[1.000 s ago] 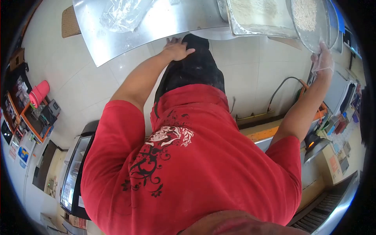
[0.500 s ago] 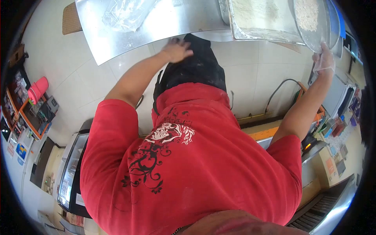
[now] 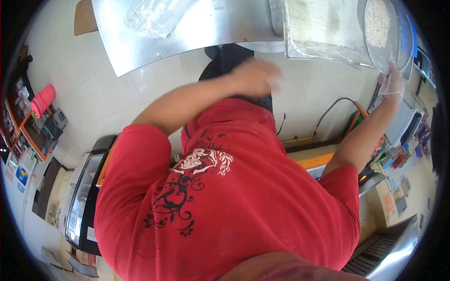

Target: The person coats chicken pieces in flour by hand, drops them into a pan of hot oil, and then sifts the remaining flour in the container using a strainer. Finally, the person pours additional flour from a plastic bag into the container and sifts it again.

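My right hand [image 3: 392, 86], in a clear plastic glove, grips the near rim of a round greyish bowl [image 3: 393, 54] at the upper right. Pale, pinkish crumbs [image 3: 377, 23] lie in the bowl. Just left of it, and overlapped by it, is a rectangular metal tray [image 3: 328, 57] with pale flour-like powder inside. My left hand [image 3: 257, 77] hangs in the air in front of my dark trousers, below the table edge, smeared by motion. Nothing can be made out in its fingers.
A shiny metal table [image 3: 225, 35] curves across the top. On its left part lies a crumpled clear plastic bag [image 3: 152, 18]. Something blue [image 3: 414, 35] stands beyond the bowl. A glass-fronted case [image 3: 84, 201] is at the lower left, and a dark hose [image 3: 328, 110] at the right.
My left hand has swung right and closer to my body, away from the table edge. My right hand still holds the bowl; tray and bowl appear slightly lower and further right.
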Motion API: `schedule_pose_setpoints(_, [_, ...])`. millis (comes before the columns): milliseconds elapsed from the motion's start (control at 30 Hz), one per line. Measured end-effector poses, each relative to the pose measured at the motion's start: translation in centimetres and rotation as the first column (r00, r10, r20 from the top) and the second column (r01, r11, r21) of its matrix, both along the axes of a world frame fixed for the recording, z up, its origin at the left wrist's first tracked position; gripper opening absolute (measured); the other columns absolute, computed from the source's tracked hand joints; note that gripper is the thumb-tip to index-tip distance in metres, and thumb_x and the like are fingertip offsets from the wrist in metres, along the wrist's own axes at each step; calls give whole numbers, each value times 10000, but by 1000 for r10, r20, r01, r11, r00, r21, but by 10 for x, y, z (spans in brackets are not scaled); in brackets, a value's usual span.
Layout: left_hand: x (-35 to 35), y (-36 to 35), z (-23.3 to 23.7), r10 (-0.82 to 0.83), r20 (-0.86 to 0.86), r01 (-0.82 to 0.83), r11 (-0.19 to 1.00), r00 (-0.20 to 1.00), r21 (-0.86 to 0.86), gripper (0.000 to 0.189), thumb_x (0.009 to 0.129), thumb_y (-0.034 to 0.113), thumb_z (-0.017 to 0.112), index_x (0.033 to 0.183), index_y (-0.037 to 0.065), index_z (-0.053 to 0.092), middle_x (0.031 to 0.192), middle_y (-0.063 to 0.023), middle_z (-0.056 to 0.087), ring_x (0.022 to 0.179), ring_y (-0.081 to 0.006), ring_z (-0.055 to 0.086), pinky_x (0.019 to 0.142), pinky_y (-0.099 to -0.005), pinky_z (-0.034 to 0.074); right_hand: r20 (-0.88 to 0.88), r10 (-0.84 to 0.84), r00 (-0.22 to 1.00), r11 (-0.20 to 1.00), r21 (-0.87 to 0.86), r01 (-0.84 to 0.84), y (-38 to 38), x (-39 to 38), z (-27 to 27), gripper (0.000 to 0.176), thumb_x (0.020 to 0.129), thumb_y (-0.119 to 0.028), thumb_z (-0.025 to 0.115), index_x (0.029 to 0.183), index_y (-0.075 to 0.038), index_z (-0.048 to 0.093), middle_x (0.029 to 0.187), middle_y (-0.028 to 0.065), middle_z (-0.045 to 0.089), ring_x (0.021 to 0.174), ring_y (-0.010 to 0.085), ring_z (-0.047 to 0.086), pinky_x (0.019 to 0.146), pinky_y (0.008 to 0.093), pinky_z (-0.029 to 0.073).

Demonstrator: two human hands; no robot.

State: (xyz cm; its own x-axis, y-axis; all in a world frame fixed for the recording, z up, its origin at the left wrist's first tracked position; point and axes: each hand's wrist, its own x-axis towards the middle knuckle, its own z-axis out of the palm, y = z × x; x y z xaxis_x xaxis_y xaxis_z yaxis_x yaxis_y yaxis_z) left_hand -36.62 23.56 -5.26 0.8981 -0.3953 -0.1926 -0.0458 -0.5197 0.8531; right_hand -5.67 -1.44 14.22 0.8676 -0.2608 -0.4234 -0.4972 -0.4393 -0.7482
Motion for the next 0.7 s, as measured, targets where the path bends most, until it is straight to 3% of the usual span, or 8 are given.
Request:
schedule_pose_setpoints(133, [8,-12,-14,-765,-94,755,594,637,279,401,994,406,406,1210,165,642,1332,-48,572,1290,-235,461,1066,-513,322,0,-9,1000,1000,-7,9,2,8,0,175,964,-203,582,951,-36,529,723,61,536,423,149,385,420,292,310])
schedule_pose_setpoints(167, [4,6,-44,-517,-140,531,775,844,343,414,984,418,417,1179,153,667,1323,-71,582,1273,-259,486,1041,-516,356,19,-28,999,1000,8,27,-1,6,-1,170,963,-197,582,951,-36,528,729,64,536,426,150,385,422,293,308])
schedule_pose_setpoints(233, [21,20,-84,-230,-300,331,877,926,348,444,963,436,429,1140,132,699,1278,-123,612,1226,-308,537,1006,-508,407,36,-37,999,999,-5,37,-2,8,3,162,960,-188,582,964,-34,533,741,68,538,432,150,388,422,293,305])
schedule_pose_setpoints(333, [19,-28,11,-627,-346,701,698,697,148,464,949,430,422,1151,114,696,1167,-171,665,1135,-346,596,964,-473,453,30,-40,999,999,11,40,0,10,0,164,958,-184,584,990,-29,539,756,67,545,437,149,390,424,290,306])
schedule_pose_setpoints(467, [-11,-53,-9,-632,-140,627,775,762,-81,368,902,393,537,1056,106,708,1050,-139,689,1036,-328,619,896,-456,472,26,-24,999,998,53,23,-3,11,-5,171,955,-185,590,1012,-28,553,779,59,561,445,142,389,428,283,308])
schedule_pose_setpoints(500, [-11,-23,-41,-476,187,501,857,859,-118,359,898,398,551,1049,104,693,1012,-140,679,1002,-352,611,890,-443,467,37,-27,999,998,56,25,-7,11,-3,171,953,-188,593,1008,-30,556,782,59,564,447,141,390,429,284,309])
schedule_pose_setpoints(533, [-11,4,-74,-334,192,363,920,923,-145,400,914,421,538,1157,123,651,1093,-127,655,1069,-350,580,917,-460,445,38,-17,999,999,51,15,-11,13,0,171,951,-191,596,1005,-33,559,784,58,567,448,139,392,429,285,310])
schedule_pose_setpoints(700, [-67,38,-165,185,114,-213,920,976,329,518,934,455,515,1324,114,524,1399,-130,450,1306,-318,412,1075,-548,315,21,30,999,998,45,-31,-24,20,4,236,909,-240,662,1020,-49,579,814,33,573,504,123,429,451,272,334])
